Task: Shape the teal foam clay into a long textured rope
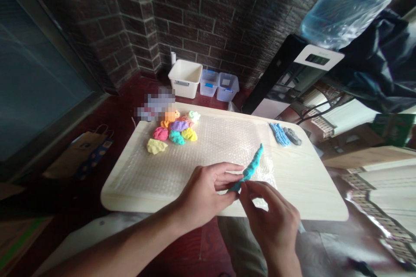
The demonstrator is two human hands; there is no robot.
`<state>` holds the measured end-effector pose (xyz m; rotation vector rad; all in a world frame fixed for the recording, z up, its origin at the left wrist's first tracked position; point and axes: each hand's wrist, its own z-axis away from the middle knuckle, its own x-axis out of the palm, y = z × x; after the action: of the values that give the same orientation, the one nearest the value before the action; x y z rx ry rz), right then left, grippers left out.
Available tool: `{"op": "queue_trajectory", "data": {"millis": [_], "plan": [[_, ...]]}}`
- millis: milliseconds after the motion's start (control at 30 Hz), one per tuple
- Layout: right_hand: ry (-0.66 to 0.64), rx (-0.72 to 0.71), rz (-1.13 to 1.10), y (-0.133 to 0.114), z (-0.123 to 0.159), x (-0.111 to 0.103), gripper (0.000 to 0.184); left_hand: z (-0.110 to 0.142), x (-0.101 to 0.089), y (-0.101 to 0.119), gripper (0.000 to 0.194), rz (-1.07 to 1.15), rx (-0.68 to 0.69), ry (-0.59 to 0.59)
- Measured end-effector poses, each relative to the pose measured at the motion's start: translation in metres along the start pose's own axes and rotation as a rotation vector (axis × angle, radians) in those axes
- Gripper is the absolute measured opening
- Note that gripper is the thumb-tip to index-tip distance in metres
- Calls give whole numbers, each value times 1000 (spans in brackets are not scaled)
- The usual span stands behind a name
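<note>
The pale bench (308,181) lies beneath and beyond both hands, bearing a sheet of bubble wrap (221,138) mostly ahead and left of them. A white bin (184,80) stands past the bench's far edge, ahead of the left hand. That left hand (204,190) holds the teal strip's lower part between thumb and fingers; the right hand (274,212) pinches its near end. Coloured crumpled pieces (179,125) cluster ahead-left of the left hand. The teal strip (251,168) slants forward-right from both hands. Ahead of the right hand lie a blue bundle (280,134) and a smaller grey bundle (293,136).
</note>
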<state>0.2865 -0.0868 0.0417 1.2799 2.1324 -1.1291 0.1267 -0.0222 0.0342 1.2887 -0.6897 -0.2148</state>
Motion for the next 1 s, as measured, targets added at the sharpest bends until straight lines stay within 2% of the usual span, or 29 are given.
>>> {"op": "queue_trajectory", "data": {"millis": [133,200,267,400,533,633,700,833,900,1000], "plan": [[-8,76,-97,4,3,2,5,-3,-1,4,53,55,-26,31],[-11,160,-210,5,5,3,4,-7,-3,6,56,127,-49,53],[7,291,-368,5,7,6,10,-11,-5,9,58,232,-71,86],[137,597,-635,8,8,17,19,-14,-10,14,63,469,-125,171],[76,794,-1055,14,1,28,36,-12,-11,15,63,535,-189,123],[79,806,-1174,18,-3,31,32,-9,-10,13,60,472,-264,75],[102,792,-1151,20,-4,30,25,-8,-10,10,59,432,-304,60],[135,773,-1086,26,-2,28,30,-8,-11,7,62,325,-368,33],[153,769,-1053,28,-2,28,29,-8,-10,5,64,261,-375,27],[154,787,-1046,29,-4,28,29,-9,-8,2,53,160,-332,-21]]}}
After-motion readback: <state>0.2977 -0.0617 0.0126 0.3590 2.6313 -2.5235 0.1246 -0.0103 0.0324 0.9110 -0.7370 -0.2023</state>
